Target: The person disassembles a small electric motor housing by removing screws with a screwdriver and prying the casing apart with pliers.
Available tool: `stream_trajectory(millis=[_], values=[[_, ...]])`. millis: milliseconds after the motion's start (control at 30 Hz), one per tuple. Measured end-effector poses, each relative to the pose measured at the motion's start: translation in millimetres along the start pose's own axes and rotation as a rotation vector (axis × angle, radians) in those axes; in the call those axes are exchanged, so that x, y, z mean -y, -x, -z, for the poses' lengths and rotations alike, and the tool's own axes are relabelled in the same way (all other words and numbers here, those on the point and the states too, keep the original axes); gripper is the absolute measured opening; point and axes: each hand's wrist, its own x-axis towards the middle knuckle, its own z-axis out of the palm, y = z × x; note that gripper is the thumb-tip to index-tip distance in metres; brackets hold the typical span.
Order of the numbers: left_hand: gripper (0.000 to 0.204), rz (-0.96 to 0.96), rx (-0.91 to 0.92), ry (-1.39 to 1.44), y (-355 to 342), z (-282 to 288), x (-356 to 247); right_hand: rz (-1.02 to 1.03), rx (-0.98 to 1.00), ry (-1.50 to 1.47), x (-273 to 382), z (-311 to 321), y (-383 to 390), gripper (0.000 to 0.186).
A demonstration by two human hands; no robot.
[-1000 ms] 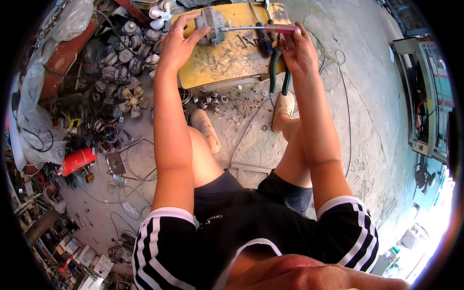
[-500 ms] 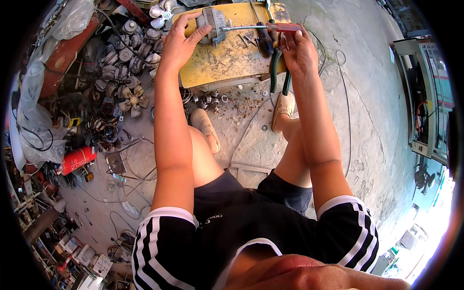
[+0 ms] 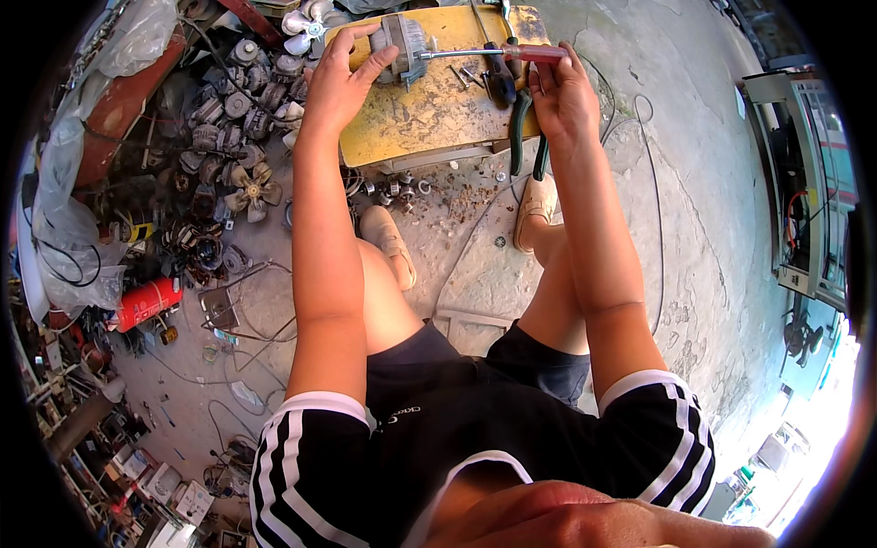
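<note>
Setting: repair workshop, small motors apparently the main stock. Reference: grip of the right hand on a screwdriver. Under the grip, a scuffed yellow worktable. Just nearer the wearer, green-handled pliers; between grip and left hand, small loose fasteners. Well left of the grip, heaped motors, a fan wheel. Far right, a glass-fronted cabinet. Below, concrete floor, debris-strewn.

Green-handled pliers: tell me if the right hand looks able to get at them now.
Probably yes: the right hand is close to the pliers, whose handle ends jut past the table, uncovered. But it holds the red screwdriver, which it may need to release first.
</note>
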Motion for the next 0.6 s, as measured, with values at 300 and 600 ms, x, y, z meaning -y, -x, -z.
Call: stream_trajectory(millis=[300,600], values=[[0.065,0.01,-0.009,0.027,-1,-1,2,-0.01,-0.037,-0.012,5,-4,4,0.035],[0.058,0.004,0.115,0.103,4,16,-4,-0.009,-0.041,-0.056,2,-3,-2,0.038]])
